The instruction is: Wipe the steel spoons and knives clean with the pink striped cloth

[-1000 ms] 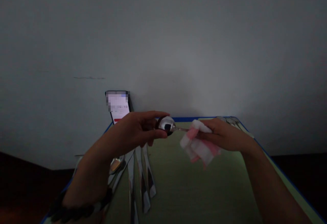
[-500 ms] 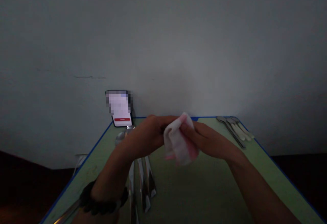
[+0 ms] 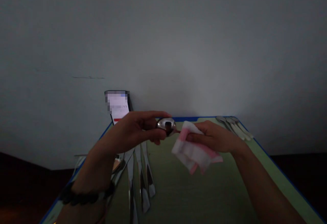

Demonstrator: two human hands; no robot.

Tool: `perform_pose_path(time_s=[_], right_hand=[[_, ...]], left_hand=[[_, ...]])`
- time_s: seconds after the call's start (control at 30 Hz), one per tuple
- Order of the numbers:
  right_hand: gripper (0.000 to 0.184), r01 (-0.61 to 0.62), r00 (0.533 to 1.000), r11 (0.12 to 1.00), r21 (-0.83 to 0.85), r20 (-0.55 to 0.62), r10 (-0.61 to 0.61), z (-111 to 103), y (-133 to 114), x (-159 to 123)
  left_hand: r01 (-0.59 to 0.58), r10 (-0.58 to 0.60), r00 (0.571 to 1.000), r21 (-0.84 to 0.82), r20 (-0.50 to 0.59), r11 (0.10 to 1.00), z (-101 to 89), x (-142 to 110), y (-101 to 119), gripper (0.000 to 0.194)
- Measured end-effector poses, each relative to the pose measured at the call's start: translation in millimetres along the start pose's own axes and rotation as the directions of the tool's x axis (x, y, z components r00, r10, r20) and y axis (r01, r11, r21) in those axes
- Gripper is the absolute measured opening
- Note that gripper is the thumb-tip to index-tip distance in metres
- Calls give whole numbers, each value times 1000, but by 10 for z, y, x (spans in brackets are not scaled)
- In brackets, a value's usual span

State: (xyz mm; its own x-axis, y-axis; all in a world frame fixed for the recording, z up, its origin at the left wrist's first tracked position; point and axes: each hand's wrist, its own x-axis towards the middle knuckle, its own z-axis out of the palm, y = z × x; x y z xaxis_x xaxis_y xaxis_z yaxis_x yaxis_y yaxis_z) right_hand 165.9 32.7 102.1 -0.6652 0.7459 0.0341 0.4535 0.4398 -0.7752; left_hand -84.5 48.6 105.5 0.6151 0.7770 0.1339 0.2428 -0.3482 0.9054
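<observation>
Above the middle of the table, my left hand [image 3: 139, 130] pinches the bowl of a shiny metal spoon [image 3: 167, 126] between thumb and fingers. The spoon lies roughly level, its neck pointing right into a pink and white cloth [image 3: 191, 152]. My right hand [image 3: 212, 136] is closed on that cloth, thumb on top, and the cloth wraps the spoon's handle, hiding most of it. Loose cloth corners hang below. Under my left forearm several metal knives [image 3: 144, 183] lie side by side, and part of another spoon [image 3: 119, 165] shows beside them.
A lit phone [image 3: 118, 105] leans against the grey wall [image 3: 173, 47] at the back left. Several spoons, some with white handles [image 3: 241, 130], lie at the table's back right corner. The green table [image 3: 199, 196] has a blue edge.
Half a second ago both hands were together with the cloth around the spoon's bowl. Now they are apart, the cloth has moved right onto the handle, and the bowl shows again in my left fingers.
</observation>
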Motion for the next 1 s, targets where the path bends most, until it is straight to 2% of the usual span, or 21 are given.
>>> perform_pose_path(time_s=[0.1, 0.17, 0.33, 0.43, 0.53, 0.63, 0.7, 0.8, 0.87, 1.0], right_hand=[[33, -52, 998, 998, -27, 27, 53, -96, 68, -68], [35, -95, 995, 995, -16, 27, 96, -141, 96, -119], [42, -207, 978, 966, 156, 36, 204, -167, 156, -216], [44, -273, 961, 925, 264, 31, 275, -139, 185, -223], [43, -289, 955, 898, 332, 39, 293, -88, 174, -180], [41, -256, 967, 917, 307, 86, 241, -22, 115, -99], [40, -197, 978, 950, 242, 114, 174, 15, 60, -48], [37, -77, 994, 991, 110, 85, 68, 41, -23, -13], [34, -15, 999, 999, 36, 53, 13, 43, -66, -14], [33, 47, 998, 999, -18, 42, -47, 54, -93, -11]], left_hand=[[-2, -1, 997, -35, -80, 999, -109, -53, -55, 45], [-4, 5, 996, 13, -94, 1000, -117, -58, -30, 45], [17, 6, 997, 306, -75, 952, -27, -71, 204, 45], [13, 29, 996, 471, -81, 882, -10, -111, 339, 45], [33, 44, 993, 604, -113, 797, 0, -119, 398, 41], [56, 23, 994, 667, -109, 743, 91, -52, 398, 38], [42, -3, 998, 679, -59, 733, 212, 25, 389, 40], [-46, 29, 999, 690, 37, 723, 413, 132, 392, 46], [-56, 36, 998, 682, 44, 730, 494, 172, 395, 48], [-64, 16, 997, 644, 81, 762, 439, 187, 346, 49]])
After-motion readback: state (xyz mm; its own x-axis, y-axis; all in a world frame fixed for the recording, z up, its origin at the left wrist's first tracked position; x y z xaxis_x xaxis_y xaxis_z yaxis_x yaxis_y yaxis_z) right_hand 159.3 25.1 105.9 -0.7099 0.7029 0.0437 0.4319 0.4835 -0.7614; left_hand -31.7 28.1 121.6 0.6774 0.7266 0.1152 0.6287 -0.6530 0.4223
